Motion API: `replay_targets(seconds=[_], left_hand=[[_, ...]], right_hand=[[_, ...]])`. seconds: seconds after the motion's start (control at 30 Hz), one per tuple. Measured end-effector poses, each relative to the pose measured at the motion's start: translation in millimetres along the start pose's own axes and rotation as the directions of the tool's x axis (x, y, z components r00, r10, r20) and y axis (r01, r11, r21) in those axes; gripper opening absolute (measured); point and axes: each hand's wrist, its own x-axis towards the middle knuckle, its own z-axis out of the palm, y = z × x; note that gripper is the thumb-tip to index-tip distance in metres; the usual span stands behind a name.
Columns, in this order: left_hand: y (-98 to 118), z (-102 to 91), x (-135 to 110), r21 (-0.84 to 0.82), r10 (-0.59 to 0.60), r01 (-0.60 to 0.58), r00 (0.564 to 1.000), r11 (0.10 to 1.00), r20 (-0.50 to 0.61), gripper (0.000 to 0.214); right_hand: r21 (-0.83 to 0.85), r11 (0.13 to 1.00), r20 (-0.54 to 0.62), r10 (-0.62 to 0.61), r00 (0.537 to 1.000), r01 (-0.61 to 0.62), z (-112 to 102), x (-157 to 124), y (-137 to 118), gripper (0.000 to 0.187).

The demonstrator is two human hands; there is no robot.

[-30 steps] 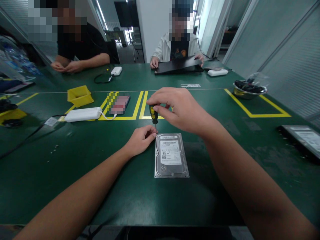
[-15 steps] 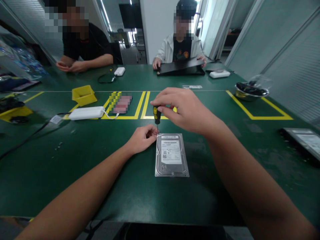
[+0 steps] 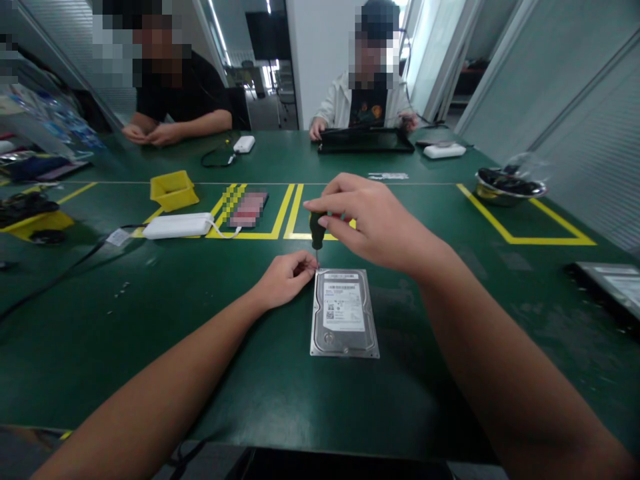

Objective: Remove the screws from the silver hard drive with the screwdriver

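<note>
A silver hard drive lies flat on the green table, label up. My right hand is closed round the black and yellow handle of a small screwdriver, held upright with its tip at the drive's far left corner. My left hand rests on the table beside that corner, its fingertips pinched together at the screwdriver's tip. What the fingertips pinch is too small to make out.
A yellow bin, a white power brick with cable and yellow floor tape lie beyond. Tiny screws dot the table at left. A metal bowl and a dark tray sit right. Two people sit across, one with a black panel.
The screwdriver handle has turned in my right fingers, its yellow mark no longer showing. The view shifted slightly; my left hand stays pinched at the corner.
</note>
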Motion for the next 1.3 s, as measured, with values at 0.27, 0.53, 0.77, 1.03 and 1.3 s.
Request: replay_targets(seconds=[0.27, 0.53, 0.77, 1.03, 1.3], left_hand=[[2.4, 0.0, 0.1, 0.008, 0.006, -0.006, 1.000, 1.000, 0.001, 0.012], [1.7, 0.3, 0.6, 0.017, 0.011, -0.011, 1.000, 1.000, -0.003, 0.012], [3.1, 0.1, 0.8, 0.023, 0.003, -0.003, 1.000, 1.000, -0.004, 0.012], [4.6, 0.1, 1.1, 0.021, -0.003, 0.003, 1.000, 1.000, -0.004, 0.013], [4.4, 0.8, 1.9, 0.020, 0.003, -0.003, 1.000, 1.000, -0.006, 0.012]], right_hand=[[0.000, 1.000, -0.016, 0.004, 1.000, -0.004, 1.9, -0.5, 1.2, 0.032], [-0.006, 1.000, -0.029, -0.031, 0.999, 0.030, 3.2, -0.3, 1.2, 0.032], [0.030, 0.999, -0.016, -0.012, 1.000, 0.012, 3.6, 1.1, -0.6, 0.032], [0.065, 0.998, -0.044, -0.007, 0.999, 0.010, 2.9, 2.3, 1.6, 0.016], [0.068, 0.998, -0.039, 0.005, 0.999, -0.002, 2.6, -0.1, 4.7, 0.020]])
